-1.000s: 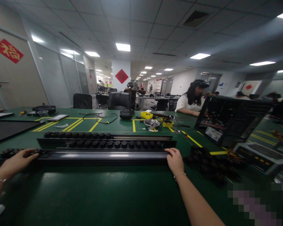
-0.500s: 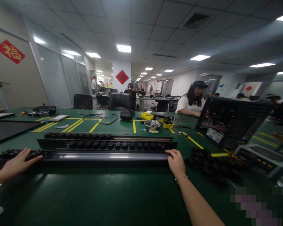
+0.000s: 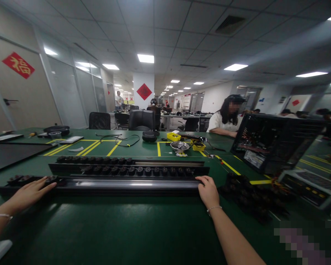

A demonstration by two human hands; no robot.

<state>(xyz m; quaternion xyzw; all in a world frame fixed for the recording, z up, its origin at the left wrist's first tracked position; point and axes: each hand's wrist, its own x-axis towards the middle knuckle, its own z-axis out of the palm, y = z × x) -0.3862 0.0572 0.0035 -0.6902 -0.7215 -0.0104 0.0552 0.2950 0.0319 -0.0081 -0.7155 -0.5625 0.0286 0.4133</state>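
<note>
A long black power-strip housing [image 3: 127, 186] lies crosswise in front of me, its smooth side shiny under the lights. My left hand [image 3: 30, 193] rests over its left end, fingers stretched out and thumb apart, beside a few dark round socket modules [image 3: 51, 179]. At the other end, my right hand [image 3: 209, 189] has its fingers bent over the housing's edge; its thumb is hidden. Just behind lies a second housing with a row of round black sockets [image 3: 139, 171]. Farther back, another housing [image 3: 165, 163] is partly filled with sockets on its left.
Right of my hand is a pile of black parts [image 3: 253, 197], with a power supply unit [image 3: 311, 187] and an open computer case [image 3: 276, 141] beyond. A metal bowl [image 3: 180, 147], yellow bins [image 3: 173, 137] and a cable [image 3: 121, 138] lie behind. A co-worker [image 3: 226, 117] sits opposite.
The view has shifted slightly, so everything appears a little farther right. Both hands stay at the ends of the front housing.
</note>
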